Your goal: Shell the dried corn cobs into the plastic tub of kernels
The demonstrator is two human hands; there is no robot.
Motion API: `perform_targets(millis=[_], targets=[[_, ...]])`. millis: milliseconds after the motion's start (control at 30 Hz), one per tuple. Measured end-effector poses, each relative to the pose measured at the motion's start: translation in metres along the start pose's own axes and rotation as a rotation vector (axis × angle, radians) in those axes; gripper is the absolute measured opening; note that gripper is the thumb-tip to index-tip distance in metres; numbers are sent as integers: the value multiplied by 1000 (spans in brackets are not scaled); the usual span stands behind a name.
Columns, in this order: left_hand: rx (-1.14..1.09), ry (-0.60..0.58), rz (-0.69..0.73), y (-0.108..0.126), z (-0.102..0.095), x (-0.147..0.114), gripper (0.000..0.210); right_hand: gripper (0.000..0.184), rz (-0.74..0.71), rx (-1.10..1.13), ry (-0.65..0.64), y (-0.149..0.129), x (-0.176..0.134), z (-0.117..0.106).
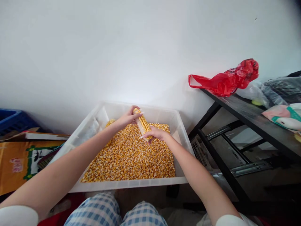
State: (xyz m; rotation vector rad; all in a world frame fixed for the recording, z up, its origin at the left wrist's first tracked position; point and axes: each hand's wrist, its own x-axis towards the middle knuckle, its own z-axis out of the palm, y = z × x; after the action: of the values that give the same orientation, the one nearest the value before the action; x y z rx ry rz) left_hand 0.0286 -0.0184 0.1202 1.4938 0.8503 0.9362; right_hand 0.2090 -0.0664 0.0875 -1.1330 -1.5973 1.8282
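Both hands hold one corn cob [143, 123], tilted, above a wide bed of loose corn kernels [134, 157]. My left hand [130, 115] is closed round the cob's upper end. Around its lower end, the fingers of my right hand [155, 133] are wrapped, with the thumb along the near side. Yellow kernels cover part of the cob, and a paler strip runs down its left side. Beneath lies a translucent white plastic bin [131, 184] holding the kernels. More cobs [110, 122] seem to lie at the bin's back left, partly hidden by my left arm.
A white wall rises behind the bin. On the right stands a black-framed table [251, 117] with a red plastic bag [225, 81] and other bags on it. At left are an orange cardboard box [14, 166] and a blue crate [20, 122]. My checked knees are below the bin's front edge.
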Motion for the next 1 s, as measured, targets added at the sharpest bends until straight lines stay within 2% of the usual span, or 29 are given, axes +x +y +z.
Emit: perform_targets(millis=[233,567,867,1000], targets=[[-41,-52,-4,-4,-1,1,37,42,-4,-9,-22,2,1,-2],[-49,-69,-29,-4,1,1,37,49,17,-30,25,4,3,-3],[-202,-182,-65,-7,-14,5,38,50,-4,2,-22,1,-1,-5],[-300,-174,-110,-1,-15,7,35,50,-15,5,-25,-2,-2,-6]])
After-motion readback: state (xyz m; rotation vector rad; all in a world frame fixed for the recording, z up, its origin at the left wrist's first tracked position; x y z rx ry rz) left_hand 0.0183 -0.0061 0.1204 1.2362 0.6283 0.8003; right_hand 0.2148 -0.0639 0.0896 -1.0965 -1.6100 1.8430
